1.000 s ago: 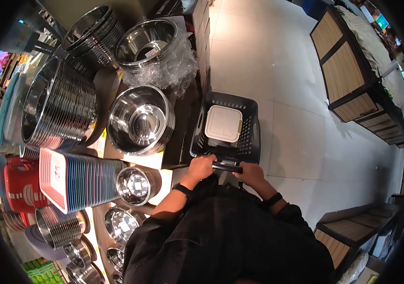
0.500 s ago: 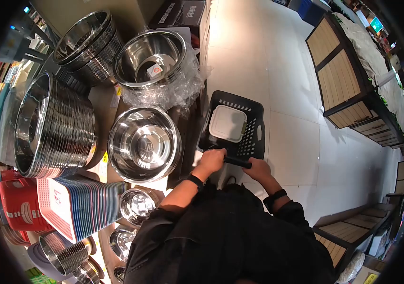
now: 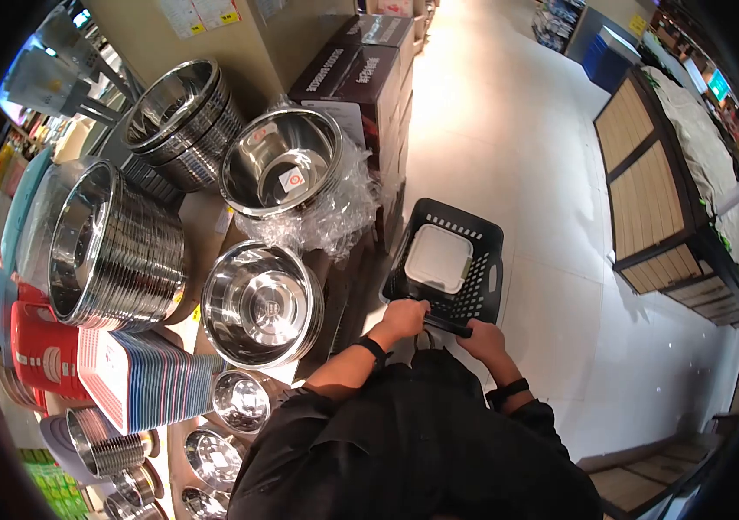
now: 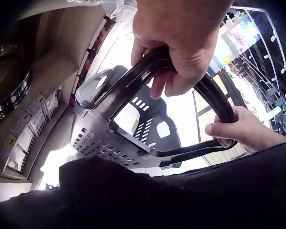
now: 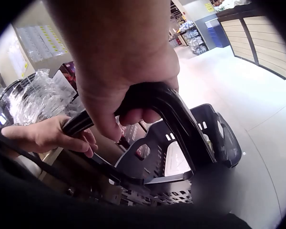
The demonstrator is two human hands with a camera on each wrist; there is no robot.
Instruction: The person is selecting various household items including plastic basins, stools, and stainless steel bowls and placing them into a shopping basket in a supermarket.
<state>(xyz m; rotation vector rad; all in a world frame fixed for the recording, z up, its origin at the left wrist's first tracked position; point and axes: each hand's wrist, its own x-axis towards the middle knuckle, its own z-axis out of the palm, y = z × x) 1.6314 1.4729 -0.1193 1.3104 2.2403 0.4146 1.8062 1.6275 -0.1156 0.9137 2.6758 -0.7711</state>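
A black plastic shopping basket [image 3: 488, 299] hangs in front of the body, above the floor. Inside lies a white lidded box [image 3: 437, 258]. Both hands grip the basket's black handle [image 4: 214, 102], one at each end of its upper bar. My left hand [image 3: 406, 319] curls its fingers and thumb round the shelf-side end, while my right hand [image 3: 484, 341] wraps the aisle-side end. In the right wrist view, curled fingers [image 5: 142, 115] show beneath the handle.
To the left, a low shelf bears stacked steel basins [image 3: 261, 303], plastic-wrapped basins [image 3: 283, 165] and nested plastic baskets [image 3: 148, 381]. Dark cartons [image 3: 356, 74] stand beyond them. Pale tiled floor [image 3: 551, 260] runs ahead; a wood-panelled display stand [image 3: 638, 173] lines the right.
The view has tilted up, bringing more cartons and aisle into sight. The basket and both hands sit farther right and lower in the head view, still gripping the handle.
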